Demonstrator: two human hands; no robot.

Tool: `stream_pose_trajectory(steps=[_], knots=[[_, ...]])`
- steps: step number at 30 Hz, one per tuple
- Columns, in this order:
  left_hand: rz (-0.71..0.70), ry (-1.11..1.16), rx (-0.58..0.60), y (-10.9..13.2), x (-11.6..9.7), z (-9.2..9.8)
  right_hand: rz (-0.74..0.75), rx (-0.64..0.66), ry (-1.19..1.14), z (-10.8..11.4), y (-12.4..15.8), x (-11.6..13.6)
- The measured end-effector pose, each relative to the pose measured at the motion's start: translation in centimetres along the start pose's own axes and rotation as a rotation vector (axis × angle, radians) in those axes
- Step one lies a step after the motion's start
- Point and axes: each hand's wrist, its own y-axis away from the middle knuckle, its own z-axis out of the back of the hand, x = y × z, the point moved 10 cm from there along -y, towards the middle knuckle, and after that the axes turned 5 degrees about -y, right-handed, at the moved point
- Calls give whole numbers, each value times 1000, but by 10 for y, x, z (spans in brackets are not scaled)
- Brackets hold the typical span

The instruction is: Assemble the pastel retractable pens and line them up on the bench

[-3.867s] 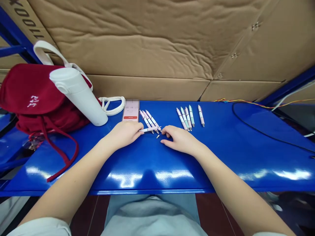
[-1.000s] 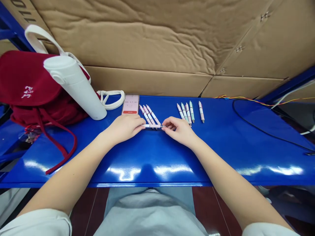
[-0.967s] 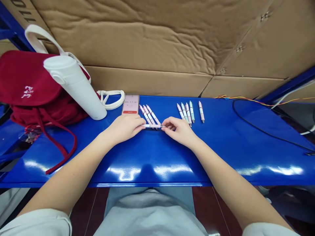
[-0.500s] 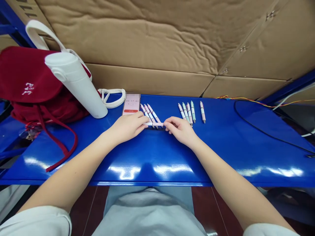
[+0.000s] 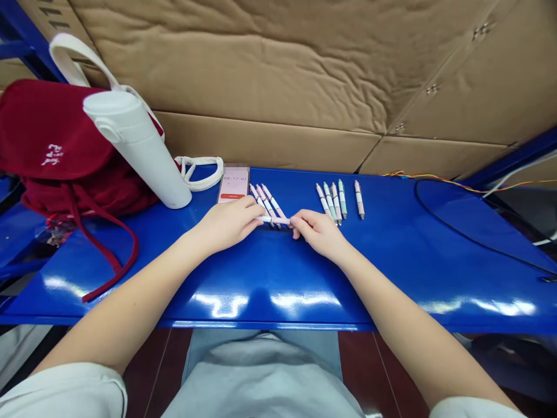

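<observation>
A white and pink pen (image 5: 279, 220) lies level between my hands, above the blue table (image 5: 270, 273). My left hand (image 5: 235, 223) is closed round its white end. The fingertips of my right hand (image 5: 315, 231) pinch its pink end. Just behind it, a group of white and pink pens (image 5: 270, 200) rests slanted on the table. Right of my right hand lie several pink and green pens (image 5: 331, 202), and one more pink pen (image 5: 359, 199) sits apart from them. A phone (image 5: 234, 184) showing a timer lies behind my left hand.
A dark red bag (image 5: 56, 133) stands at the left, with a white bottle (image 5: 139, 148) leaning against it. Brown cardboard (image 5: 261, 75) walls off the back. A black cable (image 5: 470, 237) and thin coloured wires (image 5: 435, 178) run along the right side.
My right fingers have drawn closer together on the pen's pink end. The hands and the pen have otherwise hardly moved.
</observation>
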Motion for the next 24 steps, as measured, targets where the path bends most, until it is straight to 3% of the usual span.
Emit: stream_pose_trajectory(steps=[6,19,24], knots=[[1,-22,4,0,0,0,64,-54,99,8,1,9],[3,-51,-3,0,1,0,160,63,261,-3,2,15],[3,-52,-7,0,1,0,173,14,283,1,3,18]])
